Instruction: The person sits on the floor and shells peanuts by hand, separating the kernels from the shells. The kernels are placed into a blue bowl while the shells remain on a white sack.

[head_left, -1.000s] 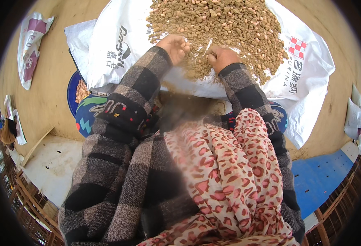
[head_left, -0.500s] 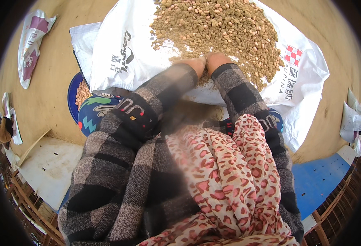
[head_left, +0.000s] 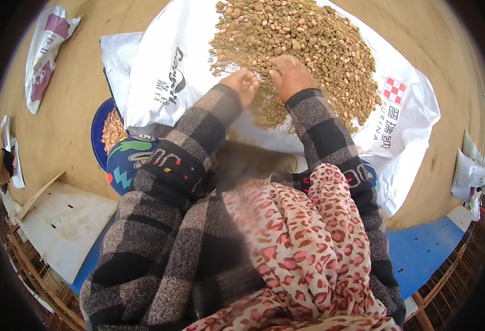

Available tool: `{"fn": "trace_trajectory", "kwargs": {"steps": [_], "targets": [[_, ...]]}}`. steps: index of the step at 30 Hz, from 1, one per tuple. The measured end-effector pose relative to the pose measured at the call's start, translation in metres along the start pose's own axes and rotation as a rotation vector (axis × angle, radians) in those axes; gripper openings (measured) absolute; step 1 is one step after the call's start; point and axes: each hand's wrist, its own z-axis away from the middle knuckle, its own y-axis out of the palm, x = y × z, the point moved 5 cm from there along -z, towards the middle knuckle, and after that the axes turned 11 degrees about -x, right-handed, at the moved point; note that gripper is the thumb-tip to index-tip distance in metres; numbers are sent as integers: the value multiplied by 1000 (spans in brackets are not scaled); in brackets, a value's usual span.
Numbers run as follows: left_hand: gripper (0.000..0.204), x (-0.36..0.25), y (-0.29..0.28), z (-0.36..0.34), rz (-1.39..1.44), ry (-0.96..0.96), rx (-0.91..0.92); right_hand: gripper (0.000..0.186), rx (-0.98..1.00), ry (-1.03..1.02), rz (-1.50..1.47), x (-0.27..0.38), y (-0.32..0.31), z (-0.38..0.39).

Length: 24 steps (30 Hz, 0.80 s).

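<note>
A pile of brown soil clods mixed with pinkish peanuts [head_left: 303,33] is spread on a large white woven sack [head_left: 160,52]. At the pile's near left edge is my left hand [head_left: 242,87], its fingers curled in; whatever they may hold is hidden. My right hand [head_left: 293,77] rests over the near part of the pile, back upward, thumb and fingers apart at the clods. Fine brown crumbs [head_left: 269,107] lie between and below the two hands.
A blue basin [head_left: 96,132] holding shelled peanuts [head_left: 113,131] stands left of my knee, partly under the sack's edge. Another printed sack [head_left: 47,55] lies on the tan ground at far left. White bags [head_left: 470,175] sit at far right, near a blue board [head_left: 427,248].
My hands were together at the pile's near edge. The left has pulled away to the left and curled; the right has shifted a little farther onto the pile.
</note>
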Motion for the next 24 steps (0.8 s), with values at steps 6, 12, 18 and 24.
{"fn": "trace_trajectory", "kwargs": {"steps": [6, 12, 18, 24], "targets": [[19, -72, -6, -9, -880, 919, -205, 40, 363, -108, 217, 8, 29, 25], [18, -73, 22, -2, -1378, 1285, -221, 27, 153, -17, -21, 11, 6, 23], [23, -60, 48, 22, -1851, 1248, -195, 18, 220, 68, 190, 0, 30, -22], [14, -44, 47, 20, -2031, 1173, -311, 16, 253, -26, 184, 5, 36, -20]]}}
